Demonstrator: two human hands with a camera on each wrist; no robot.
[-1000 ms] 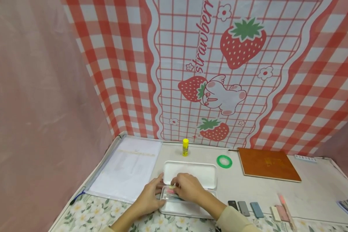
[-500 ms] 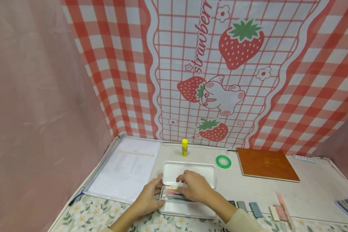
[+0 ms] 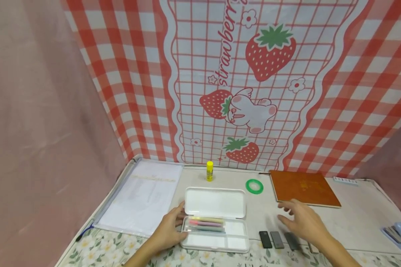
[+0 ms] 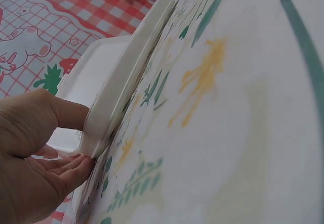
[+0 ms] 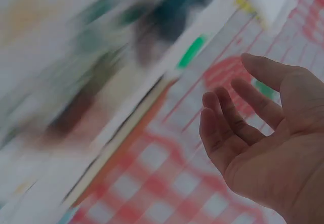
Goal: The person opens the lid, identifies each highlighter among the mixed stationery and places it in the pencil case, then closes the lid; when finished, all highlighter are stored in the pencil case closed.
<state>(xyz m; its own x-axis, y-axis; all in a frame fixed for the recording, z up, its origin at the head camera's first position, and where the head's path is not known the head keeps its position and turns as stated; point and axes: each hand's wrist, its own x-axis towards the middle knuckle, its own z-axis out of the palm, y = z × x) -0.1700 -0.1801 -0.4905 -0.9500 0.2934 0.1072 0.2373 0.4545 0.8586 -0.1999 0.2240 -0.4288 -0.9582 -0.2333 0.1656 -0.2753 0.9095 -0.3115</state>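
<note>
A white pencil case (image 3: pixel 215 202) lies with its lid raised, several pastel pens (image 3: pixel 205 224) in its left part. My left hand (image 3: pixel 168 228) grips its left end; in the left wrist view, the thumb (image 4: pixel 71 114) lies over the case's edge and the fingers are at its side. My right hand (image 3: pixel 304 222) hovers to the right of the case with loosely bent fingers and nothing in it. Beneath and beside it lie small eraser-like blocks: one black (image 3: pixel 265 239), one grey (image 3: pixel 277 240) and one darker bluish (image 3: pixel 292 241). The hand and forearm hide what lies farther right.
A yellow glue stick (image 3: pixel 209 171) stands behind the case. Right of it lie a green tape ring (image 3: pixel 254 186) and a brown notebook (image 3: pixel 304 188). A clear folder with papers (image 3: pixel 140 196) is at left, a blue stapler (image 3: pixel 399 237) at far right.
My right hand has left the pens in the pencil case and moved right, over the small blocks. The left hand has stayed on the case. The view has shifted slightly.
</note>
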